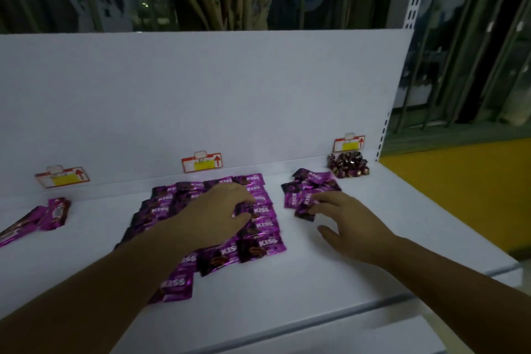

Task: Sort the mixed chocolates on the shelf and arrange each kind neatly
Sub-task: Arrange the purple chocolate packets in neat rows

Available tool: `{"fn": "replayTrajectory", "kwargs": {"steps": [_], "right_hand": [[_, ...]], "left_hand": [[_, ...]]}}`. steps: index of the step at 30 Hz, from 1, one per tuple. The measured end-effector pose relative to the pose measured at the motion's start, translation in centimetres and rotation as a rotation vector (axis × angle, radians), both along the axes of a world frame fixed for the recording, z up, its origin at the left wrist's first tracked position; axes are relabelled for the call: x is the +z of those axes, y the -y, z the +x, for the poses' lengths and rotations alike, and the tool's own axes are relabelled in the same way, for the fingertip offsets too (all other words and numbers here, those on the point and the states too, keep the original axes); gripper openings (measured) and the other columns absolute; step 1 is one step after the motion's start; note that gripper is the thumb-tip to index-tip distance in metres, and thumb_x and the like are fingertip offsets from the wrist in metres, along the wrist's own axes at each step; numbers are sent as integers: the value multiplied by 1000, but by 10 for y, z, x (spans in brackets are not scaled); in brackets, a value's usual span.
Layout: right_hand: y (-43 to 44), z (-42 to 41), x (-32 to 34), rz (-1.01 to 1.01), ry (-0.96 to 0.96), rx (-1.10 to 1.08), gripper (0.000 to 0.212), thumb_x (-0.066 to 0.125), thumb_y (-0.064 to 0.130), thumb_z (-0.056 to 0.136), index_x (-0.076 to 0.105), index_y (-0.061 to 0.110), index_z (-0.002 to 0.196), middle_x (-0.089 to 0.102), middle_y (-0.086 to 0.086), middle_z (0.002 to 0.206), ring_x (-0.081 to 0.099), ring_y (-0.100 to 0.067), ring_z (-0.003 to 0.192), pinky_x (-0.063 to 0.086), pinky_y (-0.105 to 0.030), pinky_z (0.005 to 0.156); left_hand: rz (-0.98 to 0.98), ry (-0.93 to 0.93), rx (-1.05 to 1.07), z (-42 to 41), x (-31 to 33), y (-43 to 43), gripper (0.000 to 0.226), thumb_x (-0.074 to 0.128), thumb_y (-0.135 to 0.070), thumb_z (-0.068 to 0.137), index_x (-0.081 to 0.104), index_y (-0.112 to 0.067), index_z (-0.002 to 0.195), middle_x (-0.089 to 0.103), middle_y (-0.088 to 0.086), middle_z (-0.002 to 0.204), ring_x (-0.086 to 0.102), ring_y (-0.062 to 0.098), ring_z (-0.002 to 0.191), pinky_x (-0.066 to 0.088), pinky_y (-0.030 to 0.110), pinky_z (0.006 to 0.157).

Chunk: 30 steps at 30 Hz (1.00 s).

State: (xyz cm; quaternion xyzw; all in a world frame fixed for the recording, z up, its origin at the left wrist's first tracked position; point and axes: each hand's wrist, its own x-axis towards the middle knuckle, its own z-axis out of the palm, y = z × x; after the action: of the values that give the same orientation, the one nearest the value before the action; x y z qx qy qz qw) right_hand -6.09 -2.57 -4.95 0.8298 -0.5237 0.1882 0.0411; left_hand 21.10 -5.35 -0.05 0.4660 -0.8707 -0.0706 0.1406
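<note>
Lying in neat overlapping rows on the white shelf [344, 267], the purple KISS packets [267, 243] sit under the left hand [218, 215], which is spread flat on them. The right hand [350, 227] reaches the loose packet pile [310, 184] beside them, thumb apart. Its fingertips [316, 204] touch one packet, but it is too blurred to tell whether they grip it.

left grip [217, 211]: bare hand, uncovered to the fingertips | right grip [349, 228]: bare hand, uncovered to the fingertips | left forearm [115, 276]: bare from wrist to picture edge, slim | right forearm [448, 270]: bare from wrist to picture edge | nails, fine marks: too dim and blurred to tell
</note>
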Motion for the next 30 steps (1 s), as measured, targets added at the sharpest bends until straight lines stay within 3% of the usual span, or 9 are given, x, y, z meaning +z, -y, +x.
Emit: {"fn": "replayTrajectory", "kwargs": {"steps": [5,10,14,17,19,22,26,28,30], "right_hand": [[10,-41,-8,36,64,-32,36,65,20,78,66,19,114,56,-1,130,53,-20,118,35,-25,96],[22,-80,-18,104,173,-114,46,59,26,87,48,20,131,48,4,136,42,-14,125,25,-14,96],[38,-82,-23,172,249,-144,57,57,41,87,38,26,139,43,6,140,40,-15,128,33,-31,104],[50,-76,-24,203,209,-174,62,52,55,87,34,30,141,41,5,141,38,-18,128,33,-38,104],[57,-74,-25,216,244,-207,63,48,60,86,36,32,141,44,3,138,38,-19,125,34,-39,103],[62,-73,-27,208,259,-227,54,49,59,85,48,31,132,50,3,126,42,-18,117,37,-36,98],[64,-76,-27,248,422,-231,31,61,40,83,63,26,110,55,4,108,50,-16,105,43,-34,90],[64,-78,-25,277,522,-257,12,62,26,83,63,26,95,54,5,99,54,-16,95,47,-31,83],[63,-80,-24,295,612,-283,12,61,16,82,58,27,84,54,4,92,55,-16,80,50,-32,74]], "left_hand": [[43,32,24,-53,-2,15,37,51,-32,91,51,-26,128,47,-6,135,41,10,122,33,27,104],[84,-20,64,-102,-12,16,36,53,-29,91,53,-23,127,52,-4,129,51,11,109,35,19,88],[86,-42,135,-138,-32,15,17,50,-21,90,63,-17,101,62,6,110,54,14,90,46,26,87],[14,-86,150,-157,-57,11,29,48,-25,91,60,-15,115,58,0,115,51,12,100,40,22,92],[-56,-140,155,-165,-70,7,27,49,-28,91,60,-17,113,57,-3,113,50,11,102,43,26,93],[-79,-237,170,-172,-77,3,25,55,-32,88,61,-21,110,59,-4,105,49,9,97,45,29,88],[-89,-237,198,-174,-77,1,37,58,-43,85,57,-21,114,56,-5,107,48,9,100,43,25,90],[-106,-253,237,-174,-77,0,51,60,-50,81,50,-21,123,51,-7,116,45,8,108,37,19,93],[-124,-248,284,-175,-77,0,62,59,-54,80,43,-22,130,47,-8,123,41,8,114,31,19,95]]}}
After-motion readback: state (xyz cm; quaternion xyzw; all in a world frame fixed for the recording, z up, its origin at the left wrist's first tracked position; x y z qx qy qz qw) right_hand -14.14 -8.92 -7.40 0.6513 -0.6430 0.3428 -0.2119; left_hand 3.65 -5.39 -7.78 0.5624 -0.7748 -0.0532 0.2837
